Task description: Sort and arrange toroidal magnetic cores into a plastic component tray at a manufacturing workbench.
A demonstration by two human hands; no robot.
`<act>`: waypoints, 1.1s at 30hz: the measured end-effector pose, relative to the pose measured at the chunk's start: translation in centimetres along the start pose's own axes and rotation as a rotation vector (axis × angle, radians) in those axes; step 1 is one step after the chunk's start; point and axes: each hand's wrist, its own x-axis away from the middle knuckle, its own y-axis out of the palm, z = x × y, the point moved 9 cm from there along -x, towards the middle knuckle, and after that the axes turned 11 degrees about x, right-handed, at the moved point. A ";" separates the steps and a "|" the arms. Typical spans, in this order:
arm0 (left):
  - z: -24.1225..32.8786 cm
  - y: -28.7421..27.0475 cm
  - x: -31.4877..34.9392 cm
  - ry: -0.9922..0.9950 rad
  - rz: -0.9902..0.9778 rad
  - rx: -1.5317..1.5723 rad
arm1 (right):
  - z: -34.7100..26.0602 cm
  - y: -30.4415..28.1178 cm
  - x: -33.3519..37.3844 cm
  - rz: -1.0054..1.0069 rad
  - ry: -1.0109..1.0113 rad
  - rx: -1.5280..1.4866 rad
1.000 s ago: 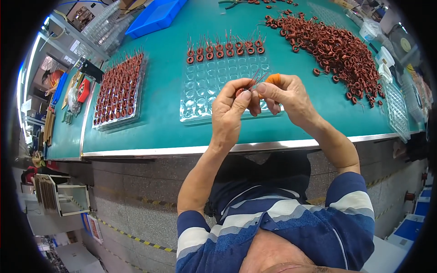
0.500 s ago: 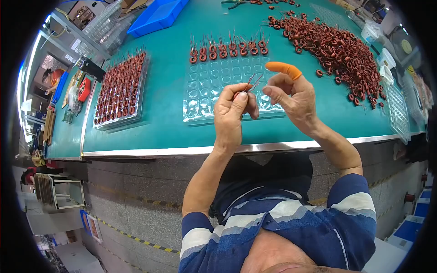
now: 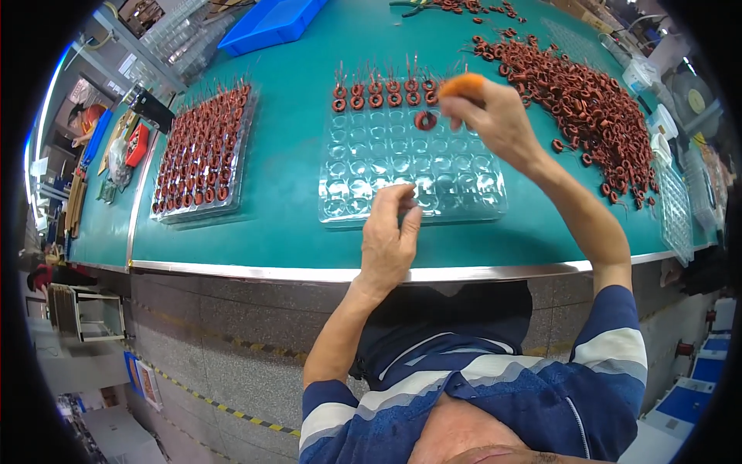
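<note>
My left hand (image 3: 390, 236) is over the near edge of a clear plastic tray (image 3: 363, 222) with round pockets. Its fingers are loosely bent, the thumb stands apart and nothing is in it. An orange finger cot (image 3: 462, 87) covers a fingertip of my right hand (image 3: 495, 124), which is over the tray's far right part. Just left of its pinched fingers is a red-brown wound ring coil (image 3: 425, 120), looking larger than the seated ones and seemingly held by its leads; the grip itself is hidden. Coils (image 3: 375, 100) with upright wire leads fill the tray's far rows.
A full tray of coils (image 3: 202, 155) stands to the left, beside a black cylinder (image 3: 151, 108). The loose coil pile (image 3: 595, 108) spreads at right. A blue bin (image 3: 270, 27) and pliers (image 3: 410, 6) lie at the back. Empty clear trays (image 3: 672, 201) are at the right edge.
My left hand has let go of the coil and drawn nearer the table's front edge. My right hand has moved forward over the tray, with the coil now beside its fingers.
</note>
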 end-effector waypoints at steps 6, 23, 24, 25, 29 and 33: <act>0.2 0.8 -0.4 0.051 -0.051 -0.032 | 0.6 7.9 -9.2 -0.112 -0.197 0.045; 0.6 -0.1 -0.2 0.070 -0.090 -0.079 | 2.8 4.8 -12.2 0.003 -0.285 0.627; 0.8 0.3 -0.3 0.071 -0.091 -0.074 | 5.4 1.6 -11.6 -0.046 -0.201 0.748; 0.4 0.3 -0.3 0.019 -0.101 -0.074 | 7.2 -1.2 -10.7 -0.044 -0.154 0.794; 1.0 1.8 -0.3 0.116 -0.168 -0.104 | 16.0 -7.6 -5.4 -0.178 0.029 1.158; 1.7 3.0 0.4 0.190 -0.297 -0.250 | 19.8 -6.1 -0.8 -0.316 0.012 1.334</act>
